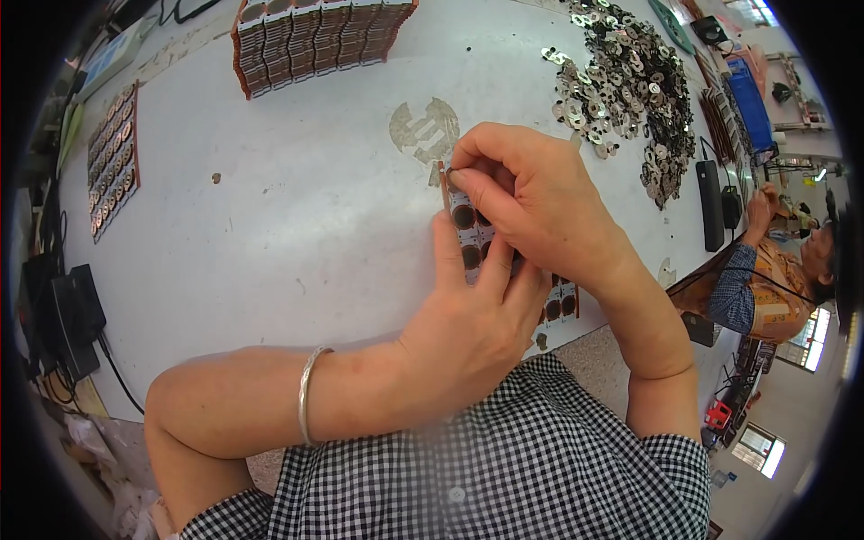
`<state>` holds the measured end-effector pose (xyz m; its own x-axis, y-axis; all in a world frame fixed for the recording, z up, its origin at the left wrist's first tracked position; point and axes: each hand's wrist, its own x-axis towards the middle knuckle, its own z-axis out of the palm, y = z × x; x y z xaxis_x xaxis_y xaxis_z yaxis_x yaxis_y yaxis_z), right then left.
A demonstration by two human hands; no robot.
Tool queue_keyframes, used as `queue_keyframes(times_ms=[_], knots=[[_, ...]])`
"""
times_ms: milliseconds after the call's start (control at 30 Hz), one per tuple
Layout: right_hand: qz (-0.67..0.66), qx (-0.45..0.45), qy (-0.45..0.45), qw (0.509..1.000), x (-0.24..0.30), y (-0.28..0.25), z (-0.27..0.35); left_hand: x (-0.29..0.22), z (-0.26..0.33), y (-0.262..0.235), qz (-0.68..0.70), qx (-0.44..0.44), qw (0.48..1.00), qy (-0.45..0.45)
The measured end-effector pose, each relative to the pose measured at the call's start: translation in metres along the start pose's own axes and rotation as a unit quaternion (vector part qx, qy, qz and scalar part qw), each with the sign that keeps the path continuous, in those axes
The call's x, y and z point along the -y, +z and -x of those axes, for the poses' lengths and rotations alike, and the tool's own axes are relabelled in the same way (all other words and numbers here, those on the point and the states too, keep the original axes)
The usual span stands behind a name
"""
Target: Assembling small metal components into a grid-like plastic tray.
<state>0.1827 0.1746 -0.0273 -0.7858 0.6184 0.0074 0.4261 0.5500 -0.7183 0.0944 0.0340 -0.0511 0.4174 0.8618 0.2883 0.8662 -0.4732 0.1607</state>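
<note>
Panel strip [471,236] long axis runs away from the body; left hand [472,315] closed round its near end, right hand [531,193] pinching the far tip, washer pile [621,81] beyond

Thing: a strip of small square frames [471,236], white-edged with dark brown round openings, two across.
Pose: lifted off the white table, running from upper left toward lower right.
Hold: gripped between both hands, fingers covering its middle.
Visible parts: upper cells by the fingertips, and two lower cells past the knuckles.
Upper end: a thin brownish edge, possibly a tab; too small to tell.
</note>
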Motion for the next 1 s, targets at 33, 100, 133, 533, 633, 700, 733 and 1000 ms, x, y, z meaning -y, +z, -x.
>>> queue_keyframes(times_ms=[33,100,133,533,633,700,733,1000], knots=[[0.016,-0.010,-0.012,1.000,0.000,0.001,0.000,-0.001,0.000,0.000,-0.002,-0.001,1.000,-0.002],[0.032,-0.021,-0.025,0.999,-0.002,0.004,-0.001,0.000,0.000,0.000,0.002,-0.007,1.000,-0.004],[0.056,-0.047,-0.037,0.997,-0.004,0.006,0.001,0.000,0.000,0.000,0.008,-0.012,1.000,-0.006],[0.067,-0.096,-0.061,0.991,-0.006,0.014,0.013,-0.003,0.003,0.004,0.014,-0.007,1.000,-0.009],[0.091,-0.106,-0.063,0.988,-0.003,0.015,0.017,-0.007,0.003,0.003,0.020,0.017,1.000,-0.011],[0.112,-0.111,-0.065,0.985,0.001,0.017,0.016,-0.006,0.005,0.006,0.036,0.026,0.999,-0.011],[0.143,-0.104,-0.061,0.982,0.004,0.018,0.014,-0.005,0.006,0.007,0.054,0.035,0.998,-0.013],[0.117,-0.116,-0.055,0.985,-0.007,0.016,0.019,-0.007,0.002,-0.003,0.037,0.079,0.996,0.010]])
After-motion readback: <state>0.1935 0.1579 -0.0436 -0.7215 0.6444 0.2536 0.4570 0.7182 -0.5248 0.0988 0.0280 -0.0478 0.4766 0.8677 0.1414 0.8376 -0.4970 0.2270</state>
